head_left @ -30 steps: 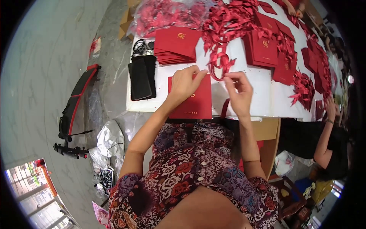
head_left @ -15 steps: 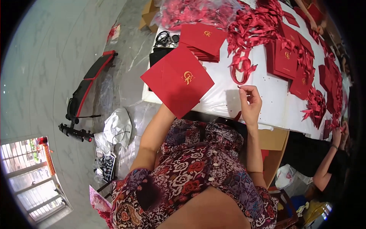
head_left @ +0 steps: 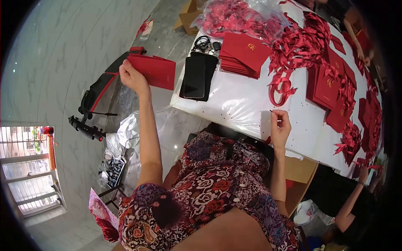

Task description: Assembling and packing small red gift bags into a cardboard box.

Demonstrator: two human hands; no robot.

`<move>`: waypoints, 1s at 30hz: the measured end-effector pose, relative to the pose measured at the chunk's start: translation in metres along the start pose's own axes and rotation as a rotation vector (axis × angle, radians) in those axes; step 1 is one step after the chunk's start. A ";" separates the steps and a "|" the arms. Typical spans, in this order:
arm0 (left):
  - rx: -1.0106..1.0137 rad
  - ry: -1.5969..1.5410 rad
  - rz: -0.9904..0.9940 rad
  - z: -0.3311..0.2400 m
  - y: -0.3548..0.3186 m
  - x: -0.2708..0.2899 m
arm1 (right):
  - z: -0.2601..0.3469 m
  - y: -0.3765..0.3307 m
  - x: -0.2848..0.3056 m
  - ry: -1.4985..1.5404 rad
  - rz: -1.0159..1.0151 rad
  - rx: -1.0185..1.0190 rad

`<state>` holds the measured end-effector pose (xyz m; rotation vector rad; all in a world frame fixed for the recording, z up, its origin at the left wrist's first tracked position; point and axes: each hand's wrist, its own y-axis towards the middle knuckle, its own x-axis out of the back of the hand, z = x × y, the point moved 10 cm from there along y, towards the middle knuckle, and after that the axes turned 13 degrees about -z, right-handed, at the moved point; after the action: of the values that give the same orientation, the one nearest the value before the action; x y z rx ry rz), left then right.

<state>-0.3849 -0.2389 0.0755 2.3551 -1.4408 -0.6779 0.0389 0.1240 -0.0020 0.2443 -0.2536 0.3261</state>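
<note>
Out past the table's left edge, my left hand [head_left: 135, 78] grips a flat red paper bag [head_left: 157, 71] by one end. Its layers show along the upper edge. Over the near side of the table, my right hand [head_left: 281, 130] is closed in a pinch. A tiny dark tip shows at its fingertips, too small to name. Just beyond that hand lies a loop of red ribbon [head_left: 274, 97]. A stack of red paper bags [head_left: 247, 50] with a gold emblem rests farther back, left of a heap of red ribbons [head_left: 299, 50].
A black phone [head_left: 195, 77] lies near the left corner of the white-covered table [head_left: 234, 108], with a coiled black cable [head_left: 202, 43] behind it. More red bags [head_left: 324, 88] and ribbons spread rightward. Another person's arm [head_left: 349, 207] reaches in at the right.
My left hand has carried the red bag leftward, from over the table corner to beyond its edge, and turned it. My right hand stays pinched near the ribbon loop. The view has shifted left.
</note>
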 end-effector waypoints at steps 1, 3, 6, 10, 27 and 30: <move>-0.162 0.156 -0.017 -0.007 0.006 0.010 | -0.002 -0.001 -0.002 -0.005 0.008 -0.006; -0.267 0.306 -0.033 -0.006 -0.006 0.023 | -0.007 -0.004 -0.003 -0.011 0.020 -0.009; -0.393 0.467 -0.003 0.017 -0.022 0.041 | -0.011 -0.007 -0.003 0.001 0.026 -0.032; -0.292 0.683 0.292 0.078 -0.061 0.032 | -0.018 -0.009 0.006 -0.037 0.012 -0.054; -0.308 0.381 0.424 0.019 -0.103 -0.056 | -0.040 0.007 0.007 -0.041 -0.089 -0.058; -0.454 0.181 0.751 -0.065 -0.164 -0.129 | -0.033 0.016 -0.003 -0.096 -0.131 0.012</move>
<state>-0.2765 -0.0490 0.0819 1.3503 -1.6971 -0.4886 0.0373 0.1468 -0.0306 0.2876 -0.3290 0.1867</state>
